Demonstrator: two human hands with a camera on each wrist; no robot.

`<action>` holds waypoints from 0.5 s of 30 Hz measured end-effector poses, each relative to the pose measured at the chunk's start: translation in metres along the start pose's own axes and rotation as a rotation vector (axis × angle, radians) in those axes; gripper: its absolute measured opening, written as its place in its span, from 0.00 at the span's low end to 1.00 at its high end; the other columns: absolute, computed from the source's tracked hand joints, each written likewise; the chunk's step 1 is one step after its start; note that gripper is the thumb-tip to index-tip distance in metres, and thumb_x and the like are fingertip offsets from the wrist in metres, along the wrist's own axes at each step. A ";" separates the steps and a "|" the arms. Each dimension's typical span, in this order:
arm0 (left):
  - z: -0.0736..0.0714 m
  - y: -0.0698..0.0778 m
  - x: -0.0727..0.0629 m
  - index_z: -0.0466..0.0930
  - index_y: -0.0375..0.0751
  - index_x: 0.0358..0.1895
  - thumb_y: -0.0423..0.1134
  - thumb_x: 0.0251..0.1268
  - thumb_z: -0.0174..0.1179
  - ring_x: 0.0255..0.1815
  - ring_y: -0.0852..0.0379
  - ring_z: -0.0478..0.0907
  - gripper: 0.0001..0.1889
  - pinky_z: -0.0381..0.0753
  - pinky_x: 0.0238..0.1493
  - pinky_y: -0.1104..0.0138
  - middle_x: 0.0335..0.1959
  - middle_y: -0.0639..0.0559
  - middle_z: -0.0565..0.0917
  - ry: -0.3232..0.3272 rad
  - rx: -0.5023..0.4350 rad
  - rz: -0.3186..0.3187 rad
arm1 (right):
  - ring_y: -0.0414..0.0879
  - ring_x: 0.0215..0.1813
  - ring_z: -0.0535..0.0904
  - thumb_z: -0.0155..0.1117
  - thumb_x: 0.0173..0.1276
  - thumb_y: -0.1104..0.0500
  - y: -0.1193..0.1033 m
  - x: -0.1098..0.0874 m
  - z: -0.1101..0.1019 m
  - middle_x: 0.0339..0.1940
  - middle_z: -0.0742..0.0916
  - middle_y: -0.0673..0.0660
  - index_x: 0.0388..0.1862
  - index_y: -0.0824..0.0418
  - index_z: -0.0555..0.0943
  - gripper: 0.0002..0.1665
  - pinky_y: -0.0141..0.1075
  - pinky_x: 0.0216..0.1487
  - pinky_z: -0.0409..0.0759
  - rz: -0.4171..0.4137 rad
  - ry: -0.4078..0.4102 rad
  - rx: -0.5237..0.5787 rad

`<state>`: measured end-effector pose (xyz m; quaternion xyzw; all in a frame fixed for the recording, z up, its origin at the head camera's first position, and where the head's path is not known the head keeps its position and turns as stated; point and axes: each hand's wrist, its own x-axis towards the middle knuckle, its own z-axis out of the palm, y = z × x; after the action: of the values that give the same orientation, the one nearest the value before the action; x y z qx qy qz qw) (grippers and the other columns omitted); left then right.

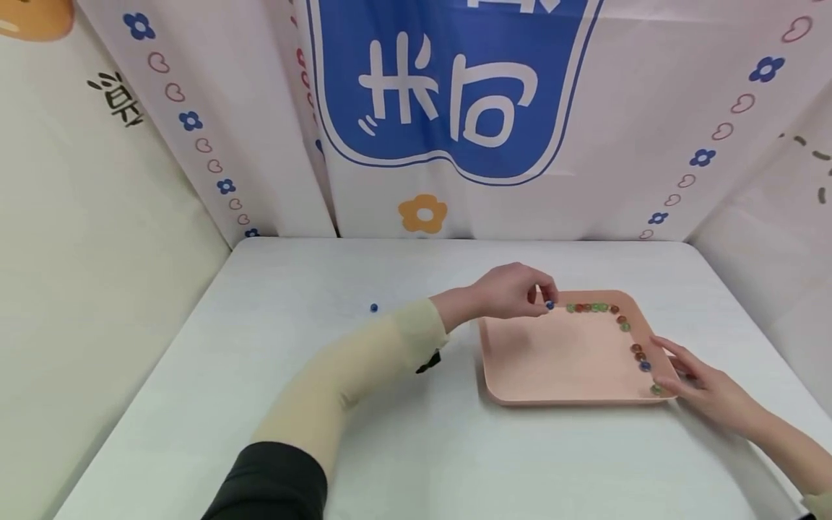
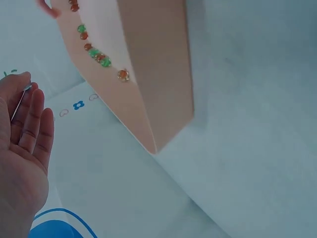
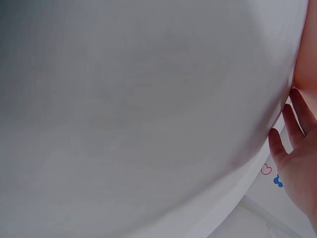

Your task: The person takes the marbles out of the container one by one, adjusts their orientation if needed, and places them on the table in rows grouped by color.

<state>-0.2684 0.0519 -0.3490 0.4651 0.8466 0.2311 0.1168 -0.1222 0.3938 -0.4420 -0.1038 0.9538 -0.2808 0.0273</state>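
My left hand (image 1: 513, 290) is over the back left part of a pink tray (image 1: 552, 361), pinching a small blue marble (image 1: 549, 305) between thumb and fingertips. In the left wrist view only a small glint of it shows at the fingertips. Along the tray's back edge runs a row of green and brown marbles (image 1: 594, 308), which continues down the right side with a blue marble (image 1: 645, 366) among them. At the front right corner my right hand (image 1: 715, 393) grips the tray's rim, thumb near a green marble (image 1: 656, 389). The right wrist view shows its fingertips against the tray's outer side.
Another blue marble (image 1: 373, 308) lies by itself on the white table (image 1: 455, 462), to the left of the tray and beyond the left sleeve. A printed curtain (image 1: 422, 166) hangs behind the table, with pale cloth at both sides.
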 end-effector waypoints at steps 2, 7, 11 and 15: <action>-0.002 -0.003 -0.009 0.83 0.51 0.43 0.41 0.65 0.63 0.32 0.66 0.74 0.05 0.72 0.34 0.74 0.32 0.64 0.80 0.005 -0.002 -0.005 | 0.46 0.64 0.70 0.60 0.73 0.54 -0.001 0.001 0.001 0.68 0.70 0.71 0.79 0.47 0.53 0.41 0.28 0.50 0.68 0.013 -0.012 0.007; -0.005 -0.011 -0.034 0.82 0.49 0.44 0.40 0.65 0.64 0.35 0.65 0.75 0.07 0.73 0.35 0.73 0.34 0.65 0.81 0.003 -0.045 -0.042 | 0.67 0.63 0.69 0.59 0.74 0.52 -0.005 0.001 0.002 0.67 0.69 0.74 0.80 0.49 0.50 0.42 0.54 0.51 0.70 0.035 -0.030 0.025; -0.008 -0.020 -0.058 0.82 0.49 0.44 0.39 0.64 0.65 0.37 0.65 0.75 0.07 0.74 0.36 0.72 0.36 0.64 0.81 0.016 -0.095 -0.089 | 0.41 0.64 0.69 0.60 0.73 0.51 -0.005 0.000 0.001 0.67 0.70 0.72 0.79 0.47 0.52 0.41 0.34 0.48 0.70 0.036 -0.017 -0.002; -0.012 -0.031 -0.082 0.83 0.48 0.46 0.39 0.64 0.65 0.37 0.64 0.76 0.09 0.75 0.37 0.71 0.38 0.63 0.81 0.055 -0.111 -0.110 | 0.54 0.65 0.70 0.59 0.73 0.52 -0.004 -0.001 0.000 0.68 0.69 0.72 0.80 0.47 0.51 0.42 0.45 0.51 0.71 0.037 -0.028 0.009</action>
<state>-0.2517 -0.0345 -0.3551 0.4041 0.8596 0.2836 0.1318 -0.1204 0.3902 -0.4397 -0.0900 0.9538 -0.2830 0.0466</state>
